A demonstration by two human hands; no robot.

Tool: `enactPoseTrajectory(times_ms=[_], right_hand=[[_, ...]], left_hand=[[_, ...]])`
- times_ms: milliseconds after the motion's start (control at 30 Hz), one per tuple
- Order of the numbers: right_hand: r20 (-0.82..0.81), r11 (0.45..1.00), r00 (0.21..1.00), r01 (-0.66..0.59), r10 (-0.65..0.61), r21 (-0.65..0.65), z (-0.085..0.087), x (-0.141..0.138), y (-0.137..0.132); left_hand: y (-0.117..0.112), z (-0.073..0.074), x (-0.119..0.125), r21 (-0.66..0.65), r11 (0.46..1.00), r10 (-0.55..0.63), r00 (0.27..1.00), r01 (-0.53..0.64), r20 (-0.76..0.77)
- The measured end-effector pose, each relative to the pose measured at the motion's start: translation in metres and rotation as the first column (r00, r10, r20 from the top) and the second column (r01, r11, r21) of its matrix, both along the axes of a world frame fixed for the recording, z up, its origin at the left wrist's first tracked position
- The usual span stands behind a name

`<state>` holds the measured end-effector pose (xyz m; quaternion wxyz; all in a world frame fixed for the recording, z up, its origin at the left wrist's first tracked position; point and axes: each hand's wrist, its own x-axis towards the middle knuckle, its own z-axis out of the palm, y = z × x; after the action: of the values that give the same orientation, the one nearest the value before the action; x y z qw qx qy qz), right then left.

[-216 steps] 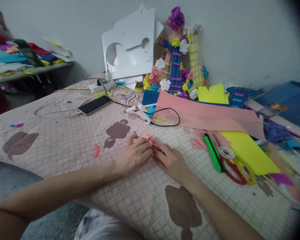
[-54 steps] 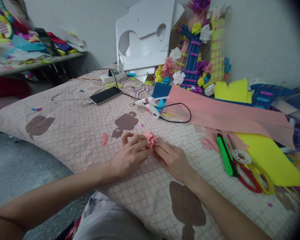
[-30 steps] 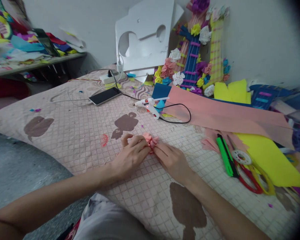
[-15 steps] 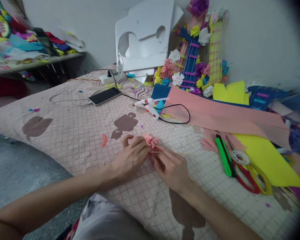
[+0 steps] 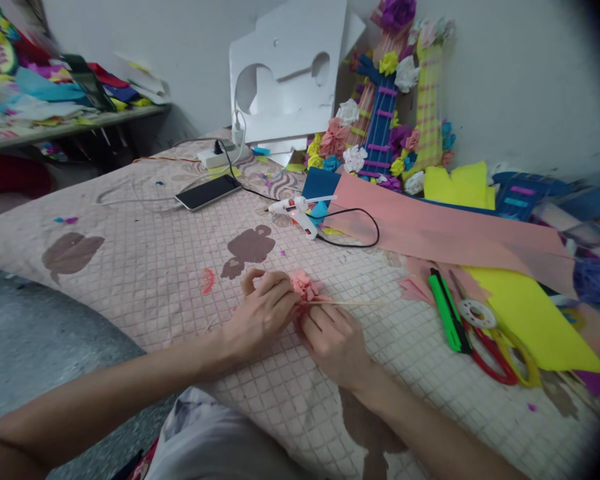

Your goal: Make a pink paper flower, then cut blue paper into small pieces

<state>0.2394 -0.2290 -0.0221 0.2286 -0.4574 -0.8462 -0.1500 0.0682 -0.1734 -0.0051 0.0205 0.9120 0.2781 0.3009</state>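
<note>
A small pink paper flower rests on the quilted pink cloth in front of me. My left hand has its fingers curled round the flower from the left. Touching it from the right, my right hand pinches a thin wooden stick that runs from the flower out to the right. Both hands lie low on the cloth.
A white glue gun with a black cord lies beyond the flower, a phone farther left. To the right are pink paper and yellow paper, a green cutter, red scissors and a tape roll. Paper-flower crafts lean on the wall.
My right hand has drawn back toward me and curled into a pinch. The thin stick now shows, sticking out to the right of the flower. My left hand stays on the flower.
</note>
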Motion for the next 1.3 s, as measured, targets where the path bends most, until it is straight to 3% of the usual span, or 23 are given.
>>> enactPoseTrajectory(times_ms=[133, 300, 567, 867, 1100, 1300], right_hand=[[-0.103, 0.999, 0.994, -0.045, 0.045, 0.007, 0.008, 0.006, -0.001], [-0.165, 0.996, 0.986, 0.033, -0.018, 0.087, 0.018, 0.017, 0.004], [-0.128, 1.0, 0.992, -0.017, 0.018, 0.005, 0.012, 0.016, 0.01], [-0.114, 0.999, 0.993, -0.015, 0.011, -0.033, 0.011, 0.02, 0.01], [-0.138, 0.998, 0.99, -0.018, 0.01, -0.061, 0.011, 0.02, 0.01], [-0.162, 0.997, 0.987, -0.03, 0.018, -0.075, 0.012, 0.02, 0.01]], left_hand=[[-0.002, 0.0, -0.001, 0.01, 1.0, 0.007, 1.0, -0.007, 0.019], [-0.003, 0.002, -0.002, 0.004, 1.0, 0.016, 0.999, -0.016, 0.034], [-0.004, -0.001, -0.003, -0.031, 0.999, -0.016, 0.998, 0.014, -0.053], [-0.006, 0.008, -0.002, 0.014, 1.0, -0.015, 1.0, 0.014, 0.013], [-0.013, 0.011, 0.005, 0.089, 0.995, 0.053, 0.997, -0.047, -0.062], [-0.018, 0.01, 0.012, 0.033, 0.994, 0.102, 0.993, -0.1, -0.052]])
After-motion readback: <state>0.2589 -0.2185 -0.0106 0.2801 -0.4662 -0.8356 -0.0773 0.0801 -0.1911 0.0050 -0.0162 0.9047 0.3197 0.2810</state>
